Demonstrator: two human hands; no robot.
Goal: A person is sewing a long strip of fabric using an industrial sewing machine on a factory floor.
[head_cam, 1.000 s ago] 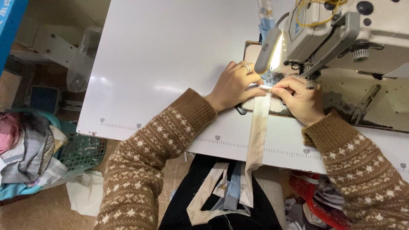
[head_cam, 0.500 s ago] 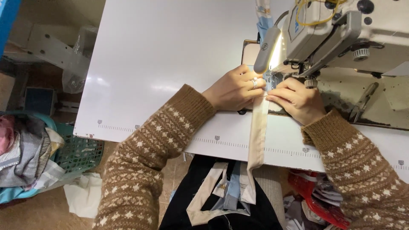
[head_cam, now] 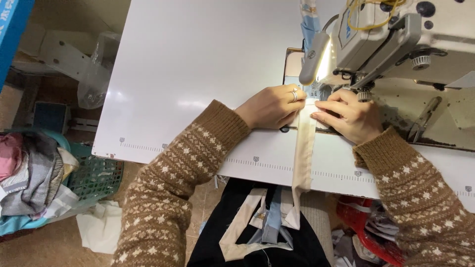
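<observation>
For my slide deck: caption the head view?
Both hands guide a beige fabric strip under a sewing machine.
</observation>
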